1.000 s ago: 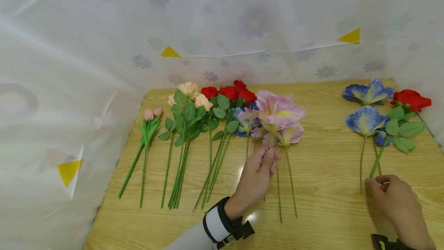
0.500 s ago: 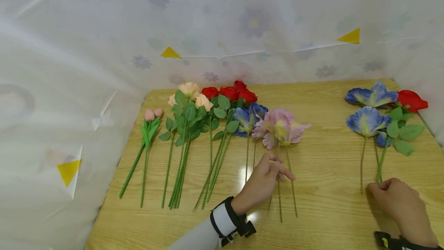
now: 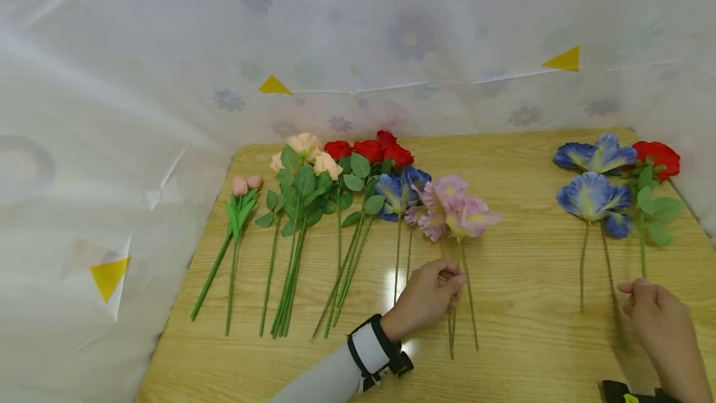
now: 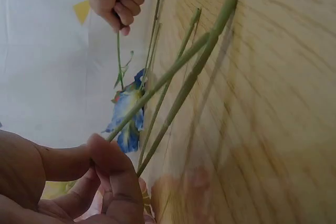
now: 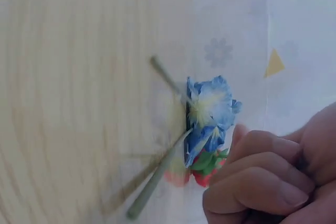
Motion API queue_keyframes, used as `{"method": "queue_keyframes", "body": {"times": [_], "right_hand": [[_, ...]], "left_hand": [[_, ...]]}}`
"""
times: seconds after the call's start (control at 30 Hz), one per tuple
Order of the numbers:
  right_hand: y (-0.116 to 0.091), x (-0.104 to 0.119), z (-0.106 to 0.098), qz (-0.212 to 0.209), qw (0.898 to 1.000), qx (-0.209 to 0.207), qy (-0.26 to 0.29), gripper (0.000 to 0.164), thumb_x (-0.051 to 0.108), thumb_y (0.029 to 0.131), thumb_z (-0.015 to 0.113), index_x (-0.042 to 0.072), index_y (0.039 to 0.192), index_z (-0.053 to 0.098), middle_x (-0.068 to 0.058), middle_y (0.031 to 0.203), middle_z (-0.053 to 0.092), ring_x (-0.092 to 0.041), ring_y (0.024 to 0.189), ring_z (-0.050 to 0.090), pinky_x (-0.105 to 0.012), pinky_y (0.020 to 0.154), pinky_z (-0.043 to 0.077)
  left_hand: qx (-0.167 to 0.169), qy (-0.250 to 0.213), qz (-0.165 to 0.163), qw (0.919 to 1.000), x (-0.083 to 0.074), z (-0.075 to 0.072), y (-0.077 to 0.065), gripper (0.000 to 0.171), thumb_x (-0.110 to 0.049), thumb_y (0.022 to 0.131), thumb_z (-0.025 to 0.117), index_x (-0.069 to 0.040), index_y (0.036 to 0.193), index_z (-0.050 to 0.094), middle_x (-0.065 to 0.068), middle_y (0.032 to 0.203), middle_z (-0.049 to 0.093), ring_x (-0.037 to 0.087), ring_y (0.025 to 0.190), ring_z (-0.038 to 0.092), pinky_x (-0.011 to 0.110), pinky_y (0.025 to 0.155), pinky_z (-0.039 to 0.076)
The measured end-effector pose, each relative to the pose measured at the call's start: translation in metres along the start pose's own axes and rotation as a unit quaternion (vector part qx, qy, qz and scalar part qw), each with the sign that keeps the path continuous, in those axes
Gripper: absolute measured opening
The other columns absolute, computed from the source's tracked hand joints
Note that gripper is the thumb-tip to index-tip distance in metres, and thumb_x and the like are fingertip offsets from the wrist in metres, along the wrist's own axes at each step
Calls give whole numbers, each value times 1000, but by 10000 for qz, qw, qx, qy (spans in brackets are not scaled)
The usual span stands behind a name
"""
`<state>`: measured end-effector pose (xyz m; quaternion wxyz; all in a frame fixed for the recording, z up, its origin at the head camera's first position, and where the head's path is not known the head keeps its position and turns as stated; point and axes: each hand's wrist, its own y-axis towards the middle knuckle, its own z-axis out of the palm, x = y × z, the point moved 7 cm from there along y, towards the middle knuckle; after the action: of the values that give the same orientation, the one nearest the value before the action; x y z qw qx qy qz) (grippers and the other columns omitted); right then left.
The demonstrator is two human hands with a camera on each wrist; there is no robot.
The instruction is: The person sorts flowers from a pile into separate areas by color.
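Observation:
In the head view my left hand (image 3: 427, 300) is at the table's middle, pinching a stem of the pink ruffled iris flowers (image 3: 475, 217). The left wrist view shows thumb and fingertips on that green stem (image 4: 157, 90), with another stem beside it. My right hand (image 3: 662, 322), at the right, grips the lower stem of a red rose (image 3: 660, 157) with green leaves. Its fingers curl inward in the right wrist view and hide the grip. Left of the rose lie blue irises (image 3: 590, 196), whose stems run toward me. The right hand is beside those stems.
Pink tulips (image 3: 240, 186), peach roses (image 3: 304, 145), red roses (image 3: 369, 151) and more blue irises (image 3: 391, 194) lie in a row on the wooden table (image 3: 520, 303). A pale flower-printed sheet (image 3: 425, 30) with yellow triangles surrounds the back and sides.
My left hand moved down from beneath the pink blossoms, loosened its fingers, then pinched a stem lower; the raised pink bloom came down. My right hand shifted right, and the rose's stem swung more upright.

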<state>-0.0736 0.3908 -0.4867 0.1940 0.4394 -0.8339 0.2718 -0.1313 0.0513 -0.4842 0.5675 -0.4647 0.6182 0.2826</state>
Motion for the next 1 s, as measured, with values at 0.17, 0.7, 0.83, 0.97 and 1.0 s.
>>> {"method": "queue_keyframes", "body": {"times": [0.17, 0.7, 0.83, 0.97, 1.0], "right_hand": [[-7, 3, -6, -91, 9929, -466, 1092, 60, 35, 107, 7, -3, 129, 47, 1, 67, 49, -19, 46, 37, -34, 45, 32], [-54, 79, -14, -3260, 7702, -44, 5482, 19, 9, 108, 30, -3, 105, 45, -3, 65, 28, -14, 46, 14, -28, 39, 11], [-69, 107, -5, -4267, 6839, 841, 5858, 28, -4, 106, 14, -12, 106, 41, -4, 66, 29, -9, 47, 16, -22, 38, 14], [-85, 133, 14, -4712, 6142, 1523, 6144, 36, -12, 103, 4, -20, 108, 38, -6, 69, 30, -8, 49, 20, -20, 38, 18], [-89, 139, 19, -4754, 6068, 1634, 6158, 37, -13, 102, 3, -20, 109, 38, -7, 70, 30, -9, 49, 20, -19, 38, 18]], "left_hand": [[-269, 571, 119, 9979, -1, -4, 3, 12, -23, 99, 64, -14, 101, 73, -10, 83, 63, 0, 68, 58, 19, 63, 49], [-588, 503, 208, 9968, -2, -14, -1, 11, -24, 99, 63, -16, 103, 69, -11, 90, 64, 1, 78, 59, 20, 71, 49], [-645, 279, 430, 9966, -13, -20, -6, 18, -30, 101, 60, -16, 109, 68, -10, 93, 65, 2, 80, 60, 21, 72, 50], [-515, -87, 965, 9940, -34, -24, -13, 26, -35, 103, 56, -15, 118, 66, -7, 102, 66, 2, 89, 60, 22, 81, 51], [-437, -186, 1093, 9929, -40, -25, -16, 28, -36, 104, 55, -15, 121, 65, -7, 105, 65, 2, 92, 60, 23, 84, 52]]}}
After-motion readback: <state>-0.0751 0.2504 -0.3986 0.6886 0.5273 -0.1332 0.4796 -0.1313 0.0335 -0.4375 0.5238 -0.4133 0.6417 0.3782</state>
